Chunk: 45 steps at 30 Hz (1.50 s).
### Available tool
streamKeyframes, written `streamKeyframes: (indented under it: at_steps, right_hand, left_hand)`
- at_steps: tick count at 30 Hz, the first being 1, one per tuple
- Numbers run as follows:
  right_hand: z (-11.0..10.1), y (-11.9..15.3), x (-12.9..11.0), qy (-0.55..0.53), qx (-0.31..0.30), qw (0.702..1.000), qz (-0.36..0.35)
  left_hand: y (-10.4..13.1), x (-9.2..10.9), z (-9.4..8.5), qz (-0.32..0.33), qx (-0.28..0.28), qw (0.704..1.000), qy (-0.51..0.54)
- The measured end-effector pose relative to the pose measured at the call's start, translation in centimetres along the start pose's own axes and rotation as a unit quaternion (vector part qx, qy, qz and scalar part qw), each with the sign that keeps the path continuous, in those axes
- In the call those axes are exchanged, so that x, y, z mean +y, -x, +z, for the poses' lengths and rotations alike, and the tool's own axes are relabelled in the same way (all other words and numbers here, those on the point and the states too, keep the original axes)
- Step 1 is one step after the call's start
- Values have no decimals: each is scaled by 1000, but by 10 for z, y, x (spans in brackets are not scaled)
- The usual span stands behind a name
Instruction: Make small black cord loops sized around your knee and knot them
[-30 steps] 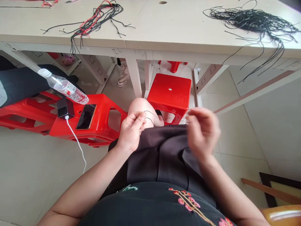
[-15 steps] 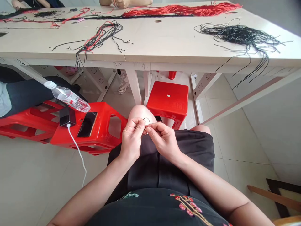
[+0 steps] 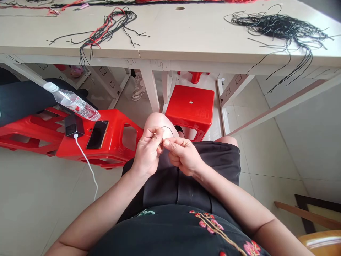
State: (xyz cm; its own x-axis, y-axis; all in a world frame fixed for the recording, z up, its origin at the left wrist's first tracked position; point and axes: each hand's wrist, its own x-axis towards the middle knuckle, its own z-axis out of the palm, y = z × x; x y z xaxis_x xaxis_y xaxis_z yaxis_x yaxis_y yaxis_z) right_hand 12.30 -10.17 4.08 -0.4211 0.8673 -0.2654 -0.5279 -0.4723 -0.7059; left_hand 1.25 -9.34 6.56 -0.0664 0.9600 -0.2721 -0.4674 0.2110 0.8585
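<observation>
Over my lap, my left hand [image 3: 149, 151] pinches a thin black cord [image 3: 168, 128] between thumb and fingers. My right hand [image 3: 183, 153] pinches the same cord just to the right, its fingertips almost touching the left ones. Between the two hands the cord arches up in a small loop above my knee. The part of the cord inside the fingers is hidden. On the table in front lie a bundle of black and red cords [image 3: 108, 28] to the left and a larger tangle of black cords [image 3: 279, 26] to the right.
A red stool [image 3: 119, 124] at my left bears a water bottle [image 3: 74, 103], a phone [image 3: 97, 135] and a black charger [image 3: 74, 125] with a white cable. Another red stool [image 3: 190, 103] stands under the table [image 3: 181, 39]. A person's dark-clothed leg [image 3: 26, 101] is at far left.
The black cord's loop between my hands has grown larger. My view has tilted down, so the table's far side has slid out at the top. Both hands keep their pinch.
</observation>
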Motion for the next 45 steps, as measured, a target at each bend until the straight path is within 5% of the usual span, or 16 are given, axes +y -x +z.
streamKeyframes:
  at_steps: [6,13,21,27,31,34,38,42,45]
  right_hand:
    - [-2,0,0,-70,-13,996,46]
    - [-5,1,-1,-81,-17,995,50]
    - [-8,1,-1,-85,-2,996,37]
    - [-11,4,-4,53,14,997,-45]
    - [-23,7,-17,315,53,927,-198]
    - [-31,8,-33,448,37,860,-240]
    - [-35,2,-46,528,56,809,-252]
    - [-29,-2,-39,588,98,687,-416]
    - [-21,-1,-26,562,8,684,-465]
  left_hand:
    - [2,0,-1,-89,-16,996,13]
    - [2,1,-8,-108,-36,993,-16]
    - [8,1,-20,94,-71,974,-193]
    - [10,6,-27,152,-33,945,-289]
    - [8,12,-34,199,-18,909,-365]
    - [7,15,-40,212,-39,881,-421]
    - [8,16,-43,191,-62,867,-455]
    - [9,20,-41,166,-61,868,-464]
    - [10,22,-38,150,-74,881,-443]
